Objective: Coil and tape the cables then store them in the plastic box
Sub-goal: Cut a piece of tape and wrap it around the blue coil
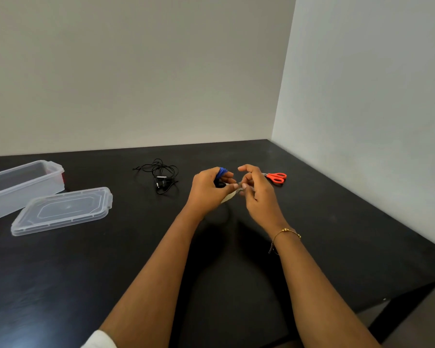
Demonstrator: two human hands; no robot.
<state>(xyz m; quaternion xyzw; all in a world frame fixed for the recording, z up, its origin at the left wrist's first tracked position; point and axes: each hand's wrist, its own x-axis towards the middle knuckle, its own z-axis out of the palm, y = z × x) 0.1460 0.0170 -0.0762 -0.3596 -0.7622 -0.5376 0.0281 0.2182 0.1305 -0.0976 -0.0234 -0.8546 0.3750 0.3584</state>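
Note:
My left hand point(207, 188) is closed around a coiled blue cable point(221, 172), whose loops stick out above the fingers. My right hand point(255, 189) pinches a small pale strip of tape point(232, 195) right beside the coil, thumb and fingers together, index finger raised. Both hands hover just above the black table point(337, 234) at its middle. A tangled black cable point(161, 175) lies loose on the table to the left of my hands. The clear plastic box point(23, 187) stands open at the far left, with its lid point(63, 209) lying flat in front of it.
Orange-handled scissors point(276, 177) lie just behind my right hand. Pale walls close off the table at the back and the right. The table's front right corner and a leg show at the lower right.

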